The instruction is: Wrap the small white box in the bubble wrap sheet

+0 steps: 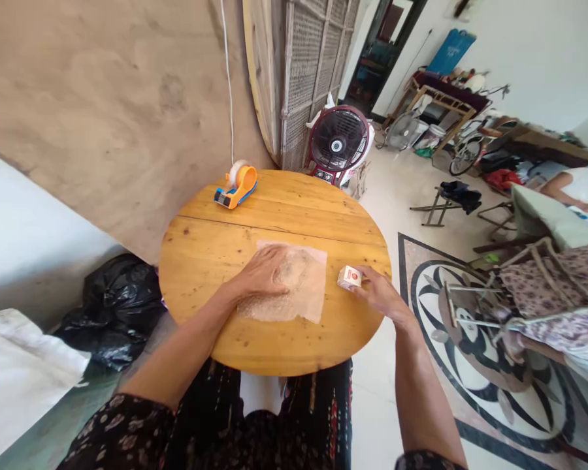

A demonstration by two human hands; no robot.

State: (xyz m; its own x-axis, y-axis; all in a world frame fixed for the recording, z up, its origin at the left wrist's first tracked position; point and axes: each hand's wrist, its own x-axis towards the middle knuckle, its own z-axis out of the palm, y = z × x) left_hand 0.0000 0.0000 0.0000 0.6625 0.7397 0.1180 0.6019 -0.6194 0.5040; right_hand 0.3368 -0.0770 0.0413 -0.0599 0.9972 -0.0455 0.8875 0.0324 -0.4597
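Note:
A sheet of clear bubble wrap (304, 294) lies flat in the middle of the round wooden table (215, 248). My left hand (261, 273) rests on the sheet's left part, fingers spread flat. My right hand (378, 290) grips a small white box with an orange mark (349, 277) just off the sheet's right edge, on the table top. An orange and blue tape dispenser (238, 185) stands at the table's far left edge, away from both hands.
A black fan (338, 140) stands on the floor behind the table. A black bag (115, 307) lies to the left by the wall. Another person sits at a table at the far right (575, 186). Chairs and clutter fill the right side.

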